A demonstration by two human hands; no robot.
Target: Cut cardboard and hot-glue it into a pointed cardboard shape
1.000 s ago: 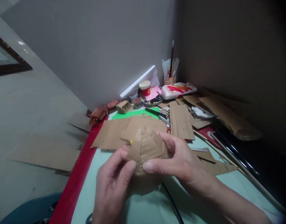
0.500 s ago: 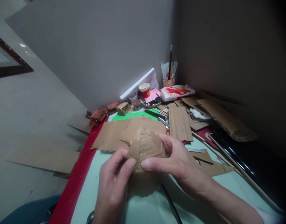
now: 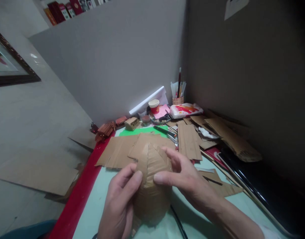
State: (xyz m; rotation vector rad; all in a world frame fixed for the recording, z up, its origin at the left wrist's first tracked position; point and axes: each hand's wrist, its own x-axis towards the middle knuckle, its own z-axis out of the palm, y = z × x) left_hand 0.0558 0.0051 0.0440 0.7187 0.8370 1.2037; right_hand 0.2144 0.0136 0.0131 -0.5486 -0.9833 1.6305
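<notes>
Both hands hold a rounded cardboard piece (image 3: pixel 153 202), built from pointed, overlapping sections that meet near a tip at the far end. My left hand (image 3: pixel 120 199) grips its left edge, thumb on top and fingers partly hidden beneath. On the other side my right hand (image 3: pixel 184 179) presses its thumb on the upper surface, with the fingers round the right edge. Just beyond lie flat cardboard sheets (image 3: pixel 117 149) on the pale green table top (image 3: pixel 90 205). A black cord (image 3: pixel 178 222) runs out from near the piece.
Scissors (image 3: pixel 172 139) and a black-handled tool (image 3: pixel 161 130) lie on green paper (image 3: pixel 129 131). Behind stand a red-and-white paper cup (image 3: pixel 154 107), a tissue pack (image 3: pixel 186 110) and a pen holder (image 3: pixel 178 100). Stacked cardboard (image 3: pixel 232 139) and a glossy black object (image 3: pixel 257 189) fill the right side.
The camera view has tilted up, so the table things sit lower in the picture. The cardboard piece has tipped slightly, showing more of its near rounded side; both hands keep hold.
</notes>
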